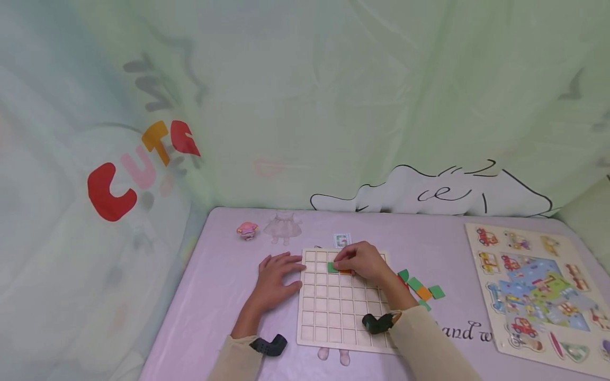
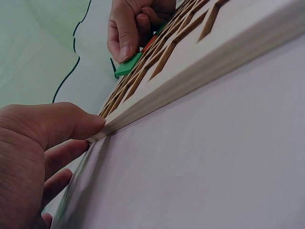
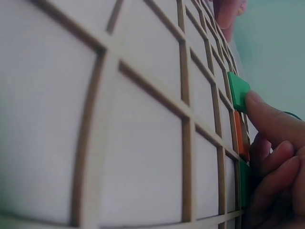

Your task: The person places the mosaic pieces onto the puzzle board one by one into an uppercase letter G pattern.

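1. Beige sleeves [image 1: 429,346] crowd the bottom of my head view.
2. Left hand [image 1: 276,283], lower centre: I see fingers spread, touching the grid board's [image 1: 321,305] left edge.
3. Right hand [image 1: 363,261] pinches a green tile [image 1: 331,268] over the upper rows, just left of an orange tile [image 1: 345,272].
4. Square, tilted, no long axis: it's right of my left hand, the right nearer.

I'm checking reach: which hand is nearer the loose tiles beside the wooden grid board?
Right. The right hand pinches a green tile over the grid board, left of the loose tiles; the left hand is farther, at the board's left edge.
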Motion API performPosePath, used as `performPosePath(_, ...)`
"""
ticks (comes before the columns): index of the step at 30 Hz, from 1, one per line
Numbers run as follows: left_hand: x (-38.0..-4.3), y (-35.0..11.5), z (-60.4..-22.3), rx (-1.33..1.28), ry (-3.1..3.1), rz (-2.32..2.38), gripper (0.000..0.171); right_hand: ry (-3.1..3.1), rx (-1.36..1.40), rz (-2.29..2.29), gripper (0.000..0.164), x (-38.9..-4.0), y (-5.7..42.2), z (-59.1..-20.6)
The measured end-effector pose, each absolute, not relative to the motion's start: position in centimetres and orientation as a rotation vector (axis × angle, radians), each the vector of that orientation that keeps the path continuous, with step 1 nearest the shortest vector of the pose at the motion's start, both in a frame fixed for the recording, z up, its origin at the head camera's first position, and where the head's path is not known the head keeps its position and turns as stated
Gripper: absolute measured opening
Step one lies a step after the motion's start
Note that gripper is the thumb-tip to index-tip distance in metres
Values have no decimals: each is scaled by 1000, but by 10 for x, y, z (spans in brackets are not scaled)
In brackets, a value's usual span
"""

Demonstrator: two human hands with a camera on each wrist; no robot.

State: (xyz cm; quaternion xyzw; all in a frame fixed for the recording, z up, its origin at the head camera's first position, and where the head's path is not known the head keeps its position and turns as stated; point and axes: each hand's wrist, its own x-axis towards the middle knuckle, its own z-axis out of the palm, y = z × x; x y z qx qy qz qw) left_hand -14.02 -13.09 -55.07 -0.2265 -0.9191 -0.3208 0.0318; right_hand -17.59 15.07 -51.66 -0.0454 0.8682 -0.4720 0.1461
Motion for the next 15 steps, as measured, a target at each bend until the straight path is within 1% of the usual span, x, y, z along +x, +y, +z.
performPosePath(15, -140, -131, -551, -692, -2829, -1004, 35, 2541, -108, -1296, 9, -175, 148, -516)
